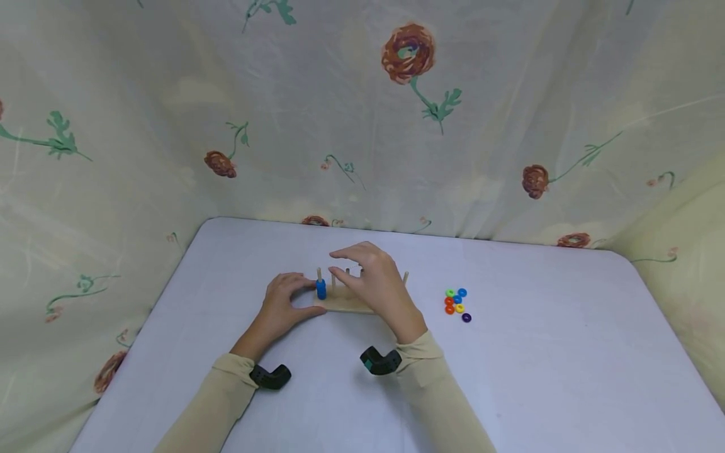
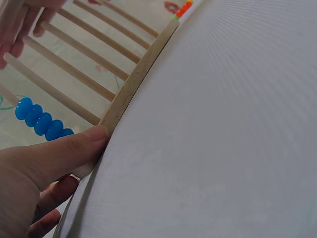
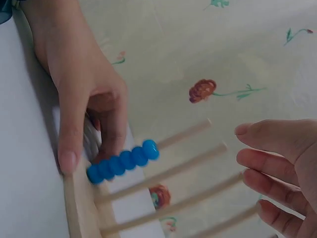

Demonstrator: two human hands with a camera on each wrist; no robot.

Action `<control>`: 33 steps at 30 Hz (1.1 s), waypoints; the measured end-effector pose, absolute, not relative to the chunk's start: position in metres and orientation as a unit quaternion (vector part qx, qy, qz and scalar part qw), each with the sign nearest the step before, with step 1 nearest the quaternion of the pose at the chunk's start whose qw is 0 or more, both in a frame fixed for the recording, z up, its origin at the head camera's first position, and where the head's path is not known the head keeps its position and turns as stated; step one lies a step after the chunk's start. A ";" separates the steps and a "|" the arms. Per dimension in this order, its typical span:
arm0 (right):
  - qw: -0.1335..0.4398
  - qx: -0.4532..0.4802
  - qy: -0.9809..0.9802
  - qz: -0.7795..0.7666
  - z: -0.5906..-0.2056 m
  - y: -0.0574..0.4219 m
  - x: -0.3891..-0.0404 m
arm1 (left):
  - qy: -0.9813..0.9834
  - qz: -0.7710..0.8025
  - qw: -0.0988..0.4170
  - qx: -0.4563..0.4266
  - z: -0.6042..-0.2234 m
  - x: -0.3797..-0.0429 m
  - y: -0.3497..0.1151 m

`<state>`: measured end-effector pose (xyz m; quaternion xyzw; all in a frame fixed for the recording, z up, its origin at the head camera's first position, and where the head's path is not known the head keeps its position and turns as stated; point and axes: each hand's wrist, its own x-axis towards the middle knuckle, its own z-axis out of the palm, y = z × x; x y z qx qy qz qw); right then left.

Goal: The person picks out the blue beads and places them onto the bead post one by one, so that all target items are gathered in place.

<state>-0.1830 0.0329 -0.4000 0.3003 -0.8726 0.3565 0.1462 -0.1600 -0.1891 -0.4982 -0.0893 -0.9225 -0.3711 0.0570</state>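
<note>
A wooden peg rack (image 1: 348, 304) with a row of upright pegs stands on the table. Several blue rings (image 3: 124, 162) are stacked on its leftmost peg, and the peg's tip sticks out above them. My left hand (image 1: 279, 303) grips the left end of the base, its thumb (image 2: 96, 133) on the front edge and its fingers behind. Over the bare pegs hovers my right hand (image 1: 378, 282), thumb and fingers apart with nothing between them. In the right wrist view its fingertips are near the peg tops. In the head view this hand hides part of the rack.
To the right of the rack lie loose rings in green, blue, orange (image 1: 449, 301), yellow and a dark purple ring (image 1: 467, 318). A white cloth covers the table (image 1: 544, 352). A flowered curtain (image 1: 476, 151) hangs behind it and at both sides.
</note>
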 end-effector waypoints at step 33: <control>0.165 0.195 -0.905 0.340 -0.409 0.174 -0.180 | -0.927 -0.366 0.043 -0.074 -0.498 -0.160 -0.187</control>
